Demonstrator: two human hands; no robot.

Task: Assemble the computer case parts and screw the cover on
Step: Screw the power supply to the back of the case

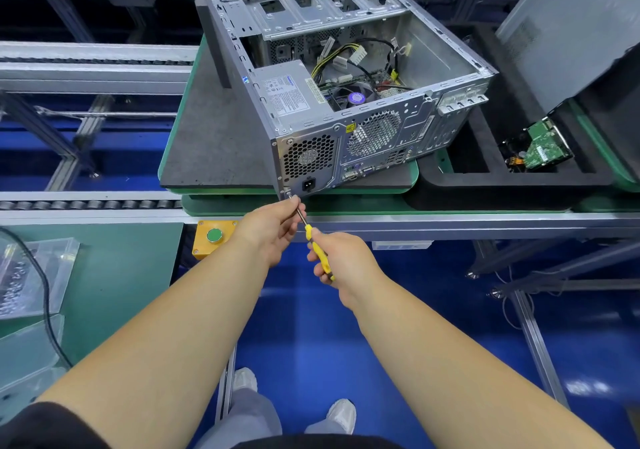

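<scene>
Head view: open silver sheet-metal computer case [346,78], side cover off, sits on grey foam pad on green bench [414,175]. Right hand [341,261] grips yellow-handled steel screwdriver [317,246]; left hand [273,227] pinches shaft, steadying tip at rear lower-corner screw [286,192].

Blue floor [311,327] – alu roller conveyor [86,204], green bench [114,275] w/ yellow button box [212,237].
</scene>
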